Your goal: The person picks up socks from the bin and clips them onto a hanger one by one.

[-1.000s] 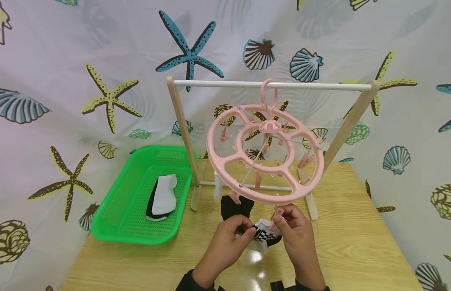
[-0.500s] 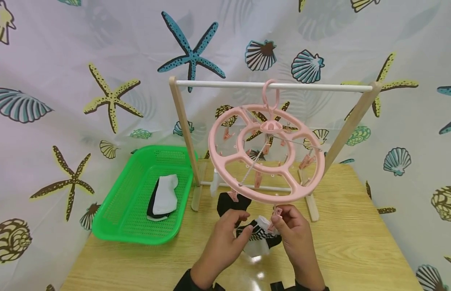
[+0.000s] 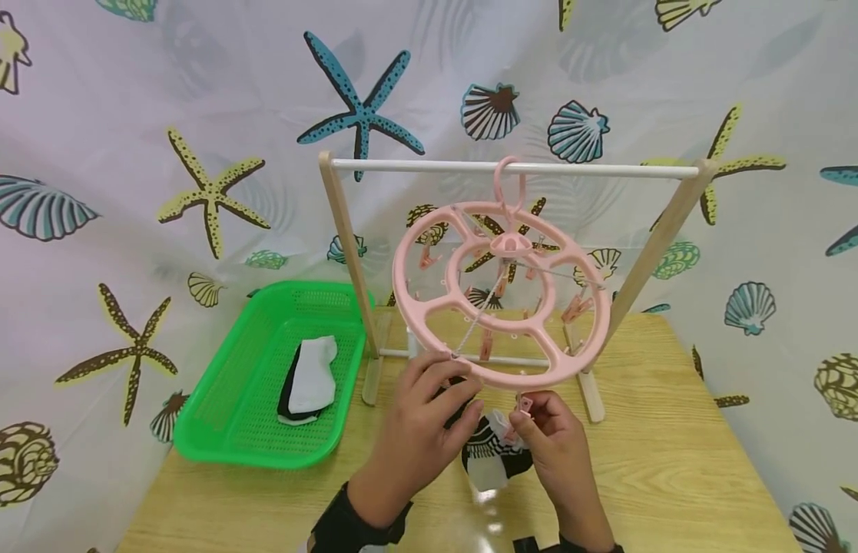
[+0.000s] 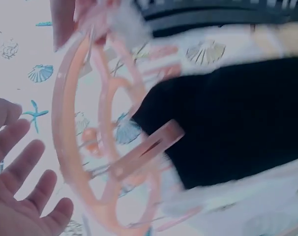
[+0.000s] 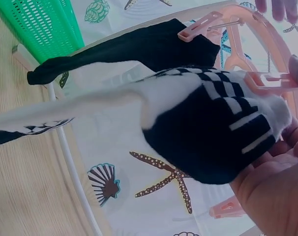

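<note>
My right hand pinches a pink clothes peg at the front of a round pink peg hanger. That peg sits at the white cuff of a black-and-white checkered sock, which hangs down, and my fingers lie under the cuff. My left hand is beside the hanger's front left rim with its fingers spread, holding nothing. In the left wrist view, a black sock hangs from another pink peg, apart from that hand. The left hand covers most of this sock in the head view.
The hanger hooks over the white bar of a wooden-legged rack. Several pink pegs dangle from its rings. A green basket stands left on the wooden table, with a white sock over something black inside. A patterned sheet hangs behind.
My left hand has let go of the checkered sock and moved up and left to the hanger's front rim. My right hand has stayed at the peg.
</note>
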`<state>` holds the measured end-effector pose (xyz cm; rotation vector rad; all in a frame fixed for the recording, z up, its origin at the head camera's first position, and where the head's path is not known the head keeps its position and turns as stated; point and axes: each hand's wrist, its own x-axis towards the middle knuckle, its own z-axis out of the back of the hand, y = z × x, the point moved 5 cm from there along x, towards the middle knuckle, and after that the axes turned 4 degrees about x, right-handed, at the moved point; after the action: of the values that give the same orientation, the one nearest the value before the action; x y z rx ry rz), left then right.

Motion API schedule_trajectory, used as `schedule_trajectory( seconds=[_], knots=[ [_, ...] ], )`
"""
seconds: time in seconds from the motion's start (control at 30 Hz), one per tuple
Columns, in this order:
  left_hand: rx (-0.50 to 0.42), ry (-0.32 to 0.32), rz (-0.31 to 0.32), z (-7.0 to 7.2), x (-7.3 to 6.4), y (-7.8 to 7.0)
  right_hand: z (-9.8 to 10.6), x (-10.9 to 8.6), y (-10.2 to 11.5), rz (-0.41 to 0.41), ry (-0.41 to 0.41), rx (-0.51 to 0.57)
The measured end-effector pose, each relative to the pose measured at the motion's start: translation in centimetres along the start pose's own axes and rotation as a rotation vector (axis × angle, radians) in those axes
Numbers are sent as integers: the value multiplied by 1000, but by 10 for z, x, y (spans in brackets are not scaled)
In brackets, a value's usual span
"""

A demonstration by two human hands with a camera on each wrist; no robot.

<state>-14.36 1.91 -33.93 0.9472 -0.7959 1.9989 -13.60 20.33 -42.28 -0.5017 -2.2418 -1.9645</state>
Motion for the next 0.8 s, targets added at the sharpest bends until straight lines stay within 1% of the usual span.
schedule_trajectory(
  seconds=[0.07,0.13,0.23,0.33,0.4,0.47,0.67,0.8],
  knots=[
    [60,29,-27,2,10,2,0,0,0,6,9,5],
    [119,72,-23,1,19,5,-1,-1,0,8,23,16],
    [198,134,14,-2,26,10,-3,-1,0,9,30,16],
    [236,189,73,-4,28,15,-3,-2,0,9,30,4],
    [233,217,107,-4,27,17,-3,-2,0,15,27,-8],
    [221,237,126,-5,27,19,-3,-1,0,22,27,-14],
    [209,265,144,-4,27,21,0,2,2,60,48,-70],
    [197,260,148,-3,28,24,0,5,3,60,39,-120]
  ],
)
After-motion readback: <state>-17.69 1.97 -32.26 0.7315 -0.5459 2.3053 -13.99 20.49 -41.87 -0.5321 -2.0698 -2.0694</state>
